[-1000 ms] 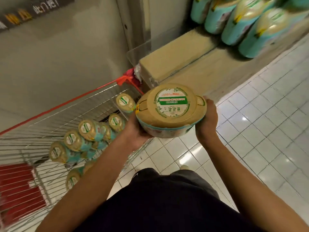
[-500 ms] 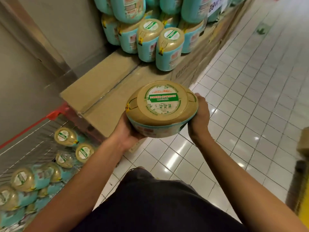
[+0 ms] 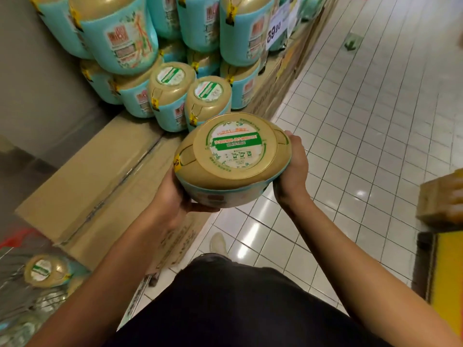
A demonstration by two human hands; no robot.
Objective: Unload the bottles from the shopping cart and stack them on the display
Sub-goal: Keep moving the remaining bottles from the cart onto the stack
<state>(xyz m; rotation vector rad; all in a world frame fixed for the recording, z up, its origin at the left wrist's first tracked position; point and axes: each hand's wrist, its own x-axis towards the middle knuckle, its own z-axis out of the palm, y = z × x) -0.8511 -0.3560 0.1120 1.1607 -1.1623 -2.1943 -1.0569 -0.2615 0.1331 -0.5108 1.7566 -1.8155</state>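
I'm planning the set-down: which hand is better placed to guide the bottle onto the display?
Probably the left hand: it cups the bottle on the side nearest the display, while the right hand grips the side over the floor.

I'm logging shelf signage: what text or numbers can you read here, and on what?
"89 90": white price card on the cardboard-box display.
Too blurred to read: the round green-banded label on the held gold-capped teal bottle.
Also too blurred: labels on the stacked teal bottles.
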